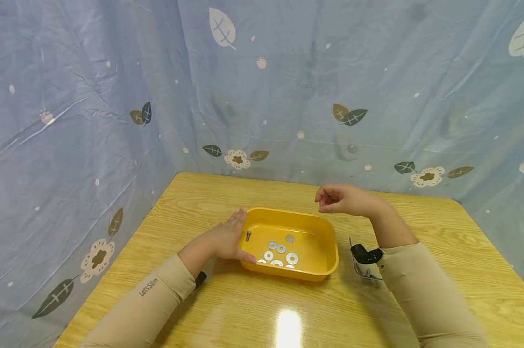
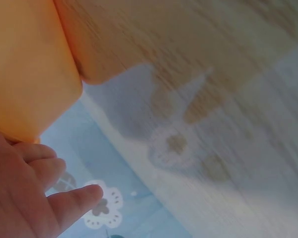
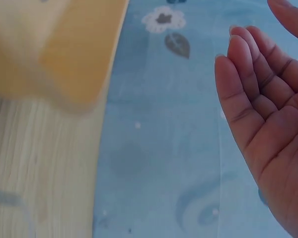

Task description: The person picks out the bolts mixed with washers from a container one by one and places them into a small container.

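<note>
My left hand rests along the left end of a yellow plastic tray, its thumb lying over the near left rim. In the left wrist view, the fingers are extended beside the tray's orange-looking wall. A small bolt stands near the tray's left wall, and several flat metal washers lie on its floor. My right hand is raised beyond the tray's far right corner. Its fingers are loosely bent, with nothing in the palm.
A small clear box with metal pieces stands right of the tray, partly hidden by the right forearm. The wooden table meets a blue patterned curtain at the back and left.
</note>
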`<action>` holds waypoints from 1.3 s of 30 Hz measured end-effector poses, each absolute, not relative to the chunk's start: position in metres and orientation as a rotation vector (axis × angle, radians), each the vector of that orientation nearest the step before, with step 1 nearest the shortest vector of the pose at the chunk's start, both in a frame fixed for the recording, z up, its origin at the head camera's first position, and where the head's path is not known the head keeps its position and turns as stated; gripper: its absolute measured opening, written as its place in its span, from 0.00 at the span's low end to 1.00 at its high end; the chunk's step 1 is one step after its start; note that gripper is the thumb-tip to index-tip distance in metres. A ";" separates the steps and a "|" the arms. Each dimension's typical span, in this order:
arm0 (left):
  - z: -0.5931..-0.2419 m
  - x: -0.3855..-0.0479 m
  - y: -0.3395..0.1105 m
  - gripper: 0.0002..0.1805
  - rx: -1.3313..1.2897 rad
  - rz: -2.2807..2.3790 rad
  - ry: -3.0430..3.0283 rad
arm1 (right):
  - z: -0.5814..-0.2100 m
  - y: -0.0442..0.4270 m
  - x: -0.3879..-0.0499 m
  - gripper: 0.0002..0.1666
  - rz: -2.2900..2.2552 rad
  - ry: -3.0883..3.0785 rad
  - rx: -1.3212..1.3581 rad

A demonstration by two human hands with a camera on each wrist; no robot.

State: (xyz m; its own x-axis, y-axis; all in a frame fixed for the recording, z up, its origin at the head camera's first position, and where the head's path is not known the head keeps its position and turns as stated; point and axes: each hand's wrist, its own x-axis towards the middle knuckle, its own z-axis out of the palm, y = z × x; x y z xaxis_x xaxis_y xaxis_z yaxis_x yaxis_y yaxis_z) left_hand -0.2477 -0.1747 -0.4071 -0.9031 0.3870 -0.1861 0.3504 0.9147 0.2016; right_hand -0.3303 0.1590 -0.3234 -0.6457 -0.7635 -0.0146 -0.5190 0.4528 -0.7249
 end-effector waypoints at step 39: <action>-0.406 -0.250 -0.176 0.72 0.562 0.276 2.823 | -0.393 0.005 -0.339 0.13 -0.659 2.360 -1.178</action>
State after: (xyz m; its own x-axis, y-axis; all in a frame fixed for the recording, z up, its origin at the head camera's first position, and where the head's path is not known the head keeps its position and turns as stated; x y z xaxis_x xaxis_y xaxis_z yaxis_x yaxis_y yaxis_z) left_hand -0.2495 -0.1758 -0.4056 -0.8944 0.3973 -0.2054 0.3499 0.9076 0.2318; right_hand -0.3390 0.0050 -0.3928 -0.5532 -0.8184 -0.1558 -0.6195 0.5291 -0.5799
